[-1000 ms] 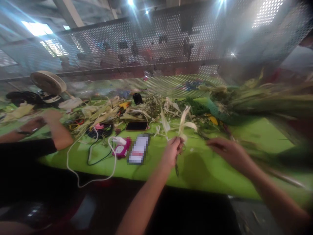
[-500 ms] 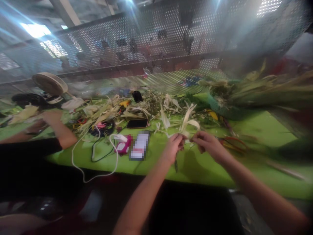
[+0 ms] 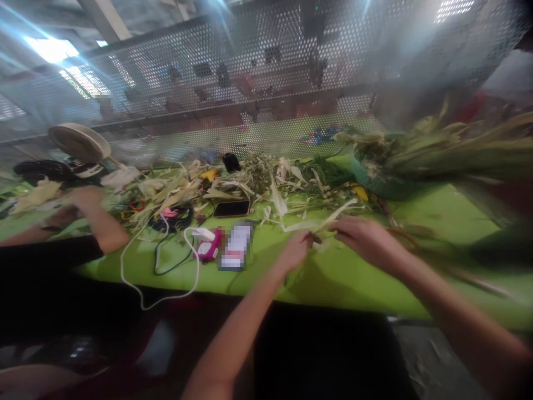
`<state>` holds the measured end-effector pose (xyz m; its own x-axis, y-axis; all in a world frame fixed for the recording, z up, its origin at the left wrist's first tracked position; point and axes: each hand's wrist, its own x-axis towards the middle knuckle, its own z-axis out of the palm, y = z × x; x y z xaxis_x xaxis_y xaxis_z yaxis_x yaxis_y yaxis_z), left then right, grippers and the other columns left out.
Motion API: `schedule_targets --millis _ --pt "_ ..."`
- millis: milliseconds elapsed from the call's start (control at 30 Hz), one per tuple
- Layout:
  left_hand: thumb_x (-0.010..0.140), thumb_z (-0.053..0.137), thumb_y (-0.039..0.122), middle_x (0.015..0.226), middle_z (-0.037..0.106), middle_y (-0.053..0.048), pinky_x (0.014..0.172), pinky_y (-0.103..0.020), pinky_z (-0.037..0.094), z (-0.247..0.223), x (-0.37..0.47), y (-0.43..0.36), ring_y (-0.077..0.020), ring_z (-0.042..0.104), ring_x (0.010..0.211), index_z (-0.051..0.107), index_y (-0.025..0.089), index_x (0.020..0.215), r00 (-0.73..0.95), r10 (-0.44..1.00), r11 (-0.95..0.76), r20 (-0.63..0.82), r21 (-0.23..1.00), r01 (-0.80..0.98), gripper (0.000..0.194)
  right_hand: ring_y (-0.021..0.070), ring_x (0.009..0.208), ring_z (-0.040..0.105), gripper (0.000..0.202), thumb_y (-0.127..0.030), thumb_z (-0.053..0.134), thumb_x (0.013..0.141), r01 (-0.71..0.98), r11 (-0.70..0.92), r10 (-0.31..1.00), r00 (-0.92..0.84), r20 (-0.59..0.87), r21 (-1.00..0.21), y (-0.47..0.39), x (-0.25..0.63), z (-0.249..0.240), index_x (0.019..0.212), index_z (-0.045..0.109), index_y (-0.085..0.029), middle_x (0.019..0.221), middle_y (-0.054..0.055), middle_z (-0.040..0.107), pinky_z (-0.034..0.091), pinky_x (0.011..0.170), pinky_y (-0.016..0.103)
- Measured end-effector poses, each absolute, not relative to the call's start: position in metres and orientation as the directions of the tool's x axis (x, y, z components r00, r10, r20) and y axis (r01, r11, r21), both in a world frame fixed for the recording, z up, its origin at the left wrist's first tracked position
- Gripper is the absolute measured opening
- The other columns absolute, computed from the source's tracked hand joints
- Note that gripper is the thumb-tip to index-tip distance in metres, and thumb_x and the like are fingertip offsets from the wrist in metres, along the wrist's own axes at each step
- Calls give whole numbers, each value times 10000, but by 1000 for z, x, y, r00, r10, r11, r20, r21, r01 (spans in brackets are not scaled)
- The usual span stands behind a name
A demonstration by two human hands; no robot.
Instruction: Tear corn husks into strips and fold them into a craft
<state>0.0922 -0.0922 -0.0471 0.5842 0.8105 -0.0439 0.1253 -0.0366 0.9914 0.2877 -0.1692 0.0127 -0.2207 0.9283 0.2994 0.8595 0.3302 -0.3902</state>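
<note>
My left hand (image 3: 296,250) is closed in a pinch around the base of a pale corn husk bundle, above the green table (image 3: 333,289). One pale corn husk strip (image 3: 339,212) slants up to the right between my hands. The bent fingers of my right hand (image 3: 366,239) pinch this husk, just right of my left hand; the exact grip is partly hidden. Another upright pale husk (image 3: 278,199) stands out from the heap behind my left hand. Small husk scraps lie on the table close by.
Dried husks (image 3: 183,180) heap along the back, before a perforated metal screen (image 3: 266,66). Left of my hands are a phone (image 3: 236,247), a dark phone (image 3: 231,208), a pink power block (image 3: 209,247) and cables. A co-worker's arms (image 3: 100,219) reach in; a green basket (image 3: 370,172) stands right.
The husk strips that stood up and curled over my hands now lie lower, stretched to the right. My right hand has moved slightly right and up. The view has shifted a little.
</note>
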Motion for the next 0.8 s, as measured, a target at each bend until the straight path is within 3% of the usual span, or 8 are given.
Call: schedule_targets --millis 100,200,300,367,500,567,633,800 --pt "851 524 164 665 588 -43 598 -246 314 -41 92 -97 -155 471 629 704 181 696 594 803 -182 59 972 150 239 159 685 595 201 -137 503 885 920 350 919 -300 256 -177 -171 287 22 850 692 -196 823 64 675 358 593 252" --pt "857 525 152 666 601 -52 632 -260 330 -31 92 -105 -161 488 635 701 179 675 631 768 -310 109 925 218 254 139 653 573 208 -183 512 907 895 423 894 -385 228 -146 -166 286 36 798 689 -195 781 44 653 337 582 243" --pt "838 584 160 700 624 -46 660 -269 342 -16 89 -114 -166 500 661 704 190 677 723 686 -337 83 916 215 202 141 728 603 196 -230 538 909 821 489 870 -432 239 -294 -151 292 49 818 710 -216 852 25 678 380 648 241" --pt "856 600 222 734 630 -33 668 -260 353 -5 85 -118 -154 506 675 718 193 730 806 591 -281 24 943 178 174 146 742 612 167 -279 587 882 747 480 873 -456 171 -460 -139 300 53 804 724 -221 833 11 684 409 682 249" --pt "902 571 421 722 556 -1 635 -228 353 11 76 -116 -110 470 658 696 163 873 883 466 -105 -52 988 113 288 151 666 600 237 -416 695 786 521 185 880 -465 -95 -833 -127 311 41 827 735 -186 751 15 683 455 648 273" --pt "905 557 468 710 519 13 621 -220 346 11 74 -109 -93 444 639 670 155 900 833 552 -25 -34 998 57 332 172 699 622 283 -426 735 739 349 26 905 -406 -126 -937 -129 307 26 851 728 -166 812 44 704 485 659 298" --pt "908 550 465 702 506 17 610 -219 342 6 76 -100 -88 436 629 649 156 893 735 678 -6 -21 999 34 325 182 740 634 287 -418 733 759 242 -27 934 -341 -111 -970 -134 297 9 892 729 -163 870 61 712 501 696 314" --pt "870 607 286 639 519 37 599 -228 357 -18 92 -78 -94 461 590 538 176 806 445 895 -43 -25 989 141 145 146 619 558 207 -363 766 702 26 -32 997 -72 -34 -999 -144 264 -30 733 678 -178 681 12 632 466 614 287"
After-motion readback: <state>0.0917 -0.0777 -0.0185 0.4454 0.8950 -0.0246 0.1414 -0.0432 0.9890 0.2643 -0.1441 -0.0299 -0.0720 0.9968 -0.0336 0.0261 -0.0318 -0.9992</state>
